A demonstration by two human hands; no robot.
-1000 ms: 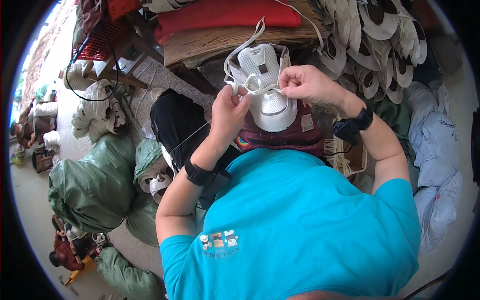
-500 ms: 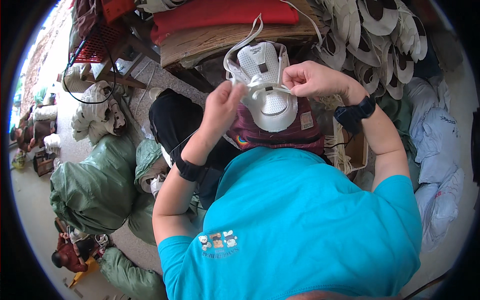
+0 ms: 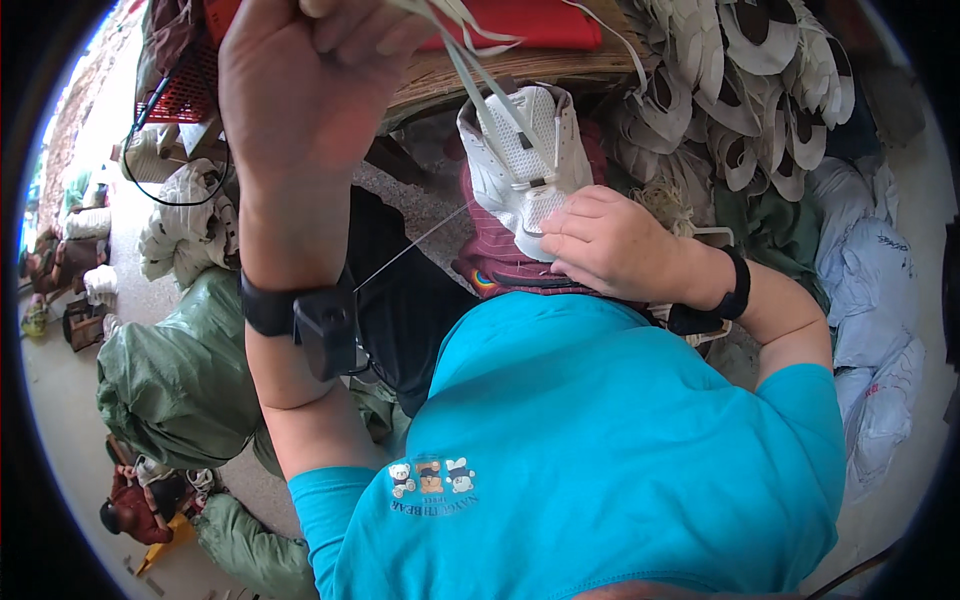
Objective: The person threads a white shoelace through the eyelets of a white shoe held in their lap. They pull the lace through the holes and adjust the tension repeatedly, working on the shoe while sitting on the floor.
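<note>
Taking twelve o'clock as straight ahead of the person, the white shoe upper [image 3: 535, 120] lies between twelve and one, toe toward the body, on a maroon striped cloth [image 3: 490, 235] over the lap. The hands are well apart: the left hand [image 3: 312, 95] is raised at eleven, fingers closed on the white laces [image 3: 459, 50], though the top edge cuts off part of that grip; the laces run straight down to the upper's throat. The right hand [image 3: 610, 243], at two, is clamped over the toe, its thumb hidden. Any mark on the tongue is too unclear to read from here. A rainbow patch [image 3: 483, 281] shows on the maroon cloth, and toward half past six the turquoise T-shirt [image 3: 600, 430] carries three little cartoon bears [image 3: 430, 480] above an arc of dark lettering. Pale sacks [image 3: 875, 310] at three bear dark and red markings. Farther out at two hang more white uppers [image 3: 755, 100]; red cloth [image 3: 545, 22] lies on the wooden table [image 3: 430, 80] at twelve.
</note>
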